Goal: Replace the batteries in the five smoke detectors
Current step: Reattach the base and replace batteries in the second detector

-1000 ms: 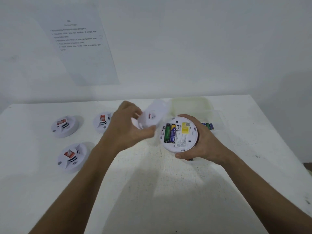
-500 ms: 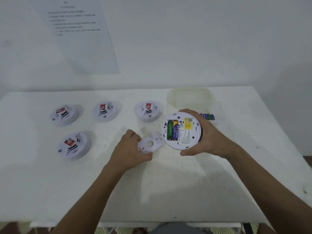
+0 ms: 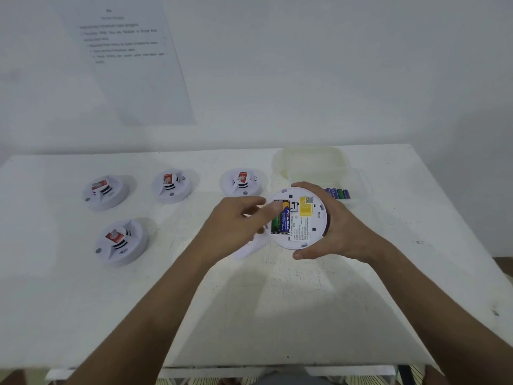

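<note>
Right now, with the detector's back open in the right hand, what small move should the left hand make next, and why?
Probably pry the green battery out of its bay. The right hand grips the open smoke detector back-up, two cells sit exposed, and the left hand points a finger at that bay. The removed cover lies on the table; spare batteries wait behind.

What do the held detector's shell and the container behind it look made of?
Round white smoke detector in the right hand: likely matte moulded plastic, with square slots and no glare. Translucent pale-yellow container: probably thin soft plastic; the table shows faintly through it.
</note>
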Action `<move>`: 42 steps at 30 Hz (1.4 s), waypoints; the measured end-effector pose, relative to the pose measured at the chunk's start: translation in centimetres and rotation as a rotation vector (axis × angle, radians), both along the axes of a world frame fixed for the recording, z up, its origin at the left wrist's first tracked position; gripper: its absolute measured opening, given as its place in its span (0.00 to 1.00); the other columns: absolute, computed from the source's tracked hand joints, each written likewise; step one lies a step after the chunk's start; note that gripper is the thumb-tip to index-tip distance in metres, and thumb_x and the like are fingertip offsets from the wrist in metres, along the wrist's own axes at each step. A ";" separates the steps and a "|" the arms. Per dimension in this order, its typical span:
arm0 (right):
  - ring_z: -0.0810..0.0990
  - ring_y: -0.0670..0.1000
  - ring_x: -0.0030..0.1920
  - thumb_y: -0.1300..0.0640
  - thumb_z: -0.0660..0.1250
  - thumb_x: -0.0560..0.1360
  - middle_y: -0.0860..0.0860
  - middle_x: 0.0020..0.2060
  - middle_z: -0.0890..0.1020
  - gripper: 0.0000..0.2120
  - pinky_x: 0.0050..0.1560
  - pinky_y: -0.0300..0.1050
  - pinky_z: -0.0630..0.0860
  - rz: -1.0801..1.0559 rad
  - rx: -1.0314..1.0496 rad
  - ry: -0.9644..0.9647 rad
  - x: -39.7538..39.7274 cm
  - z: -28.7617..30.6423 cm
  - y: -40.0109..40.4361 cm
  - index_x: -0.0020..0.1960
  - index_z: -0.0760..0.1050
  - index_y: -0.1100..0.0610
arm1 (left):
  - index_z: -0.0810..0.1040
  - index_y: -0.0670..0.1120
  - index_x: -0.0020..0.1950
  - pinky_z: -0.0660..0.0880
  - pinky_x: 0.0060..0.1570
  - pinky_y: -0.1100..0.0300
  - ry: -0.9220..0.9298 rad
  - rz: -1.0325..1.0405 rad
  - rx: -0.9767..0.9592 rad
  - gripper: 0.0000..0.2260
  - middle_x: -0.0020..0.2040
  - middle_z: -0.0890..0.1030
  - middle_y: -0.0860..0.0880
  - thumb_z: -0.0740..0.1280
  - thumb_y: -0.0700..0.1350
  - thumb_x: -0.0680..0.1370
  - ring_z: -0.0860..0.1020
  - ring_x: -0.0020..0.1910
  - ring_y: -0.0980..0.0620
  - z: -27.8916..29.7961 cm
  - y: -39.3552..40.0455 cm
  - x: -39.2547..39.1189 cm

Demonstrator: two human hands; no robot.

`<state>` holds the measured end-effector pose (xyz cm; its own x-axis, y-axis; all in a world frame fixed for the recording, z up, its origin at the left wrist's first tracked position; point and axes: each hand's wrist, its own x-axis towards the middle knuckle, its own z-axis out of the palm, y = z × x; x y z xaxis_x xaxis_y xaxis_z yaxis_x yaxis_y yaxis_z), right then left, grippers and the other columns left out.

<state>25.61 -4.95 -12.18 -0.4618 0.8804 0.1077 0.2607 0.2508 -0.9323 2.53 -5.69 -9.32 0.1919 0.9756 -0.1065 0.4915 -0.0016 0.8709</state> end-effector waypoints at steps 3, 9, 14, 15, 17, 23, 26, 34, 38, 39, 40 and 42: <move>0.77 0.42 0.63 0.65 0.85 0.58 0.36 0.60 0.77 0.48 0.53 0.33 0.78 -0.002 0.023 0.016 -0.2 0.0 -0.1 0.70 0.66 0.43 | 0.86 0.56 0.48 0.76 0.32 0.70 0.061 0.022 0.076 0.14 0.40 0.85 0.59 0.72 0.64 0.71 0.81 0.36 0.64 0.9 -0.2 1.6; 0.77 0.45 0.63 0.61 0.85 0.56 0.37 0.60 0.78 0.47 0.54 0.36 0.79 -0.037 0.055 0.023 -0.1 0.1 -0.5 0.69 0.68 0.42 | 0.86 0.52 0.50 0.73 0.29 0.70 -0.005 0.059 0.032 0.11 0.39 0.86 0.57 0.77 0.54 0.70 0.82 0.34 0.63 0.8 -0.1 2.0; 0.77 0.44 0.62 0.60 0.84 0.57 0.38 0.60 0.78 0.46 0.54 0.34 0.78 -0.045 0.077 0.012 -0.2 0.4 -0.6 0.67 0.69 0.38 | 0.85 0.52 0.53 0.73 0.28 0.72 0.023 0.048 0.022 0.08 0.36 0.83 0.61 0.74 0.48 0.75 0.81 0.34 0.64 0.8 0.1 1.8; 0.77 0.44 0.62 0.61 0.84 0.57 0.38 0.60 0.77 0.46 0.55 0.33 0.77 -0.044 0.067 0.011 -0.2 0.4 -0.6 0.68 0.69 0.40 | 0.85 0.52 0.54 0.77 0.33 0.69 0.036 0.041 0.014 0.08 0.37 0.84 0.60 0.73 0.48 0.76 0.82 0.37 0.62 0.9 0.2 1.7; 0.76 0.44 0.63 0.61 0.84 0.57 0.37 0.60 0.77 0.46 0.55 0.33 0.77 -0.035 0.048 0.008 -0.1 0.2 -0.6 0.69 0.68 0.43 | 0.85 0.53 0.55 0.79 0.40 0.66 0.049 0.012 -0.002 0.08 0.39 0.85 0.59 0.71 0.46 0.77 0.83 0.41 0.59 0.8 0.3 1.4; 0.76 0.45 0.64 0.63 0.83 0.58 0.39 0.61 0.77 0.45 0.57 0.36 0.78 -0.024 -0.003 0.008 -0.2 -0.1 -0.5 0.70 0.67 0.48 | 0.84 0.53 0.55 0.78 0.39 0.69 0.018 -0.057 -0.072 0.08 0.42 0.86 0.56 0.68 0.44 0.79 0.83 0.42 0.55 0.6 0.6 0.8; 0.76 0.44 0.64 0.64 0.83 0.58 0.40 0.61 0.77 0.46 0.56 0.36 0.78 -0.040 -0.041 0.028 -0.1 -0.1 -0.5 0.70 0.67 0.48 | 0.84 0.51 0.57 0.80 0.42 0.62 -0.050 -0.058 -0.152 0.09 0.44 0.86 0.54 0.69 0.46 0.79 0.83 0.41 0.54 1.0 1.0 0.6; 0.76 0.41 0.63 0.65 0.83 0.58 0.37 0.59 0.77 0.45 0.54 0.32 0.77 -0.046 -0.087 0.015 -0.3 -0.2 -0.6 0.69 0.67 0.48 | 0.84 0.50 0.56 0.78 0.40 0.64 -0.069 -0.030 -0.185 0.09 0.44 0.86 0.54 0.70 0.48 0.78 0.82 0.35 0.59 0.6 1.0 0.5; 0.76 0.41 0.63 0.66 0.84 0.58 0.37 0.59 0.78 0.46 0.54 0.32 0.77 -0.059 -0.087 0.012 -0.4 -0.5 -0.7 0.70 0.67 0.49 | 0.85 0.50 0.55 0.78 0.39 0.66 -0.078 -0.036 -0.189 0.08 0.43 0.86 0.55 0.70 0.48 0.77 0.83 0.36 0.59 0.5 1.1 0.4; 0.76 0.41 0.63 0.65 0.84 0.58 0.38 0.59 0.78 0.47 0.55 0.32 0.77 -0.065 -0.088 0.015 -0.5 -0.6 -0.8 0.70 0.67 0.49 | 0.84 0.51 0.54 0.78 0.38 0.67 -0.077 -0.037 -0.190 0.08 0.43 0.86 0.55 0.70 0.48 0.77 0.83 0.37 0.59 0.5 1.1 0.4; 0.76 0.41 0.63 0.63 0.84 0.57 0.39 0.60 0.78 0.47 0.55 0.33 0.77 -0.072 -0.090 0.016 -0.6 -0.6 -0.8 0.71 0.66 0.50 | 0.84 0.51 0.54 0.77 0.37 0.68 -0.082 -0.036 -0.195 0.07 0.43 0.86 0.55 0.70 0.48 0.77 0.83 0.37 0.58 0.5 1.1 0.3; 0.76 0.41 0.63 0.59 0.83 0.56 0.42 0.62 0.77 0.48 0.56 0.34 0.78 -0.084 -0.095 0.020 -0.8 -0.7 -1.0 0.71 0.66 0.50 | 0.85 0.50 0.54 0.77 0.38 0.67 -0.109 -0.034 -0.215 0.07 0.43 0.87 0.55 0.70 0.47 0.77 0.84 0.40 0.56 0.5 1.2 0.2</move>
